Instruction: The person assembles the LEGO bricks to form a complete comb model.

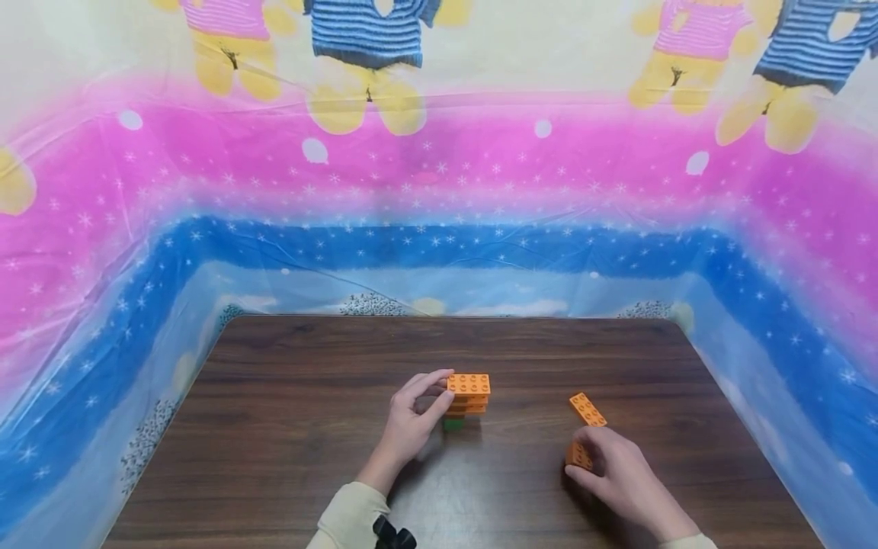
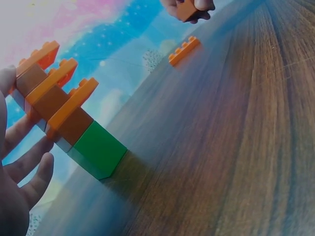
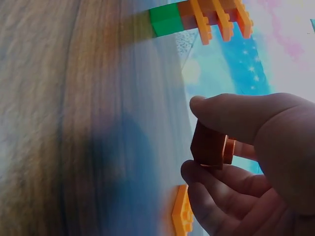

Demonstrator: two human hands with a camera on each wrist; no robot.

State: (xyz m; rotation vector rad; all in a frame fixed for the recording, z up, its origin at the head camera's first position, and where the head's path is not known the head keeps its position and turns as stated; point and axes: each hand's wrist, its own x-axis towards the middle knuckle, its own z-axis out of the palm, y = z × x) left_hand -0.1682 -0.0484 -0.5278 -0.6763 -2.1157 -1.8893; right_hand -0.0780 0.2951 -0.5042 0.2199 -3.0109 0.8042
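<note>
A tower of building blocks stands upright on the table. At its base is a green block; above it, brown blocks alternate with thin orange plates that jut out to one side. My left hand holds the tower near its top from the left, thumb and forefinger at the upper layers. To the right, my right hand pinches a loose brown block between thumb and fingers, raised over the table. Just beyond that hand lies a loose orange plate, studs up.
The dark wood-grain table has a far edge close to a printed cloth that hangs behind and along both sides. A black device sits at the left cuff.
</note>
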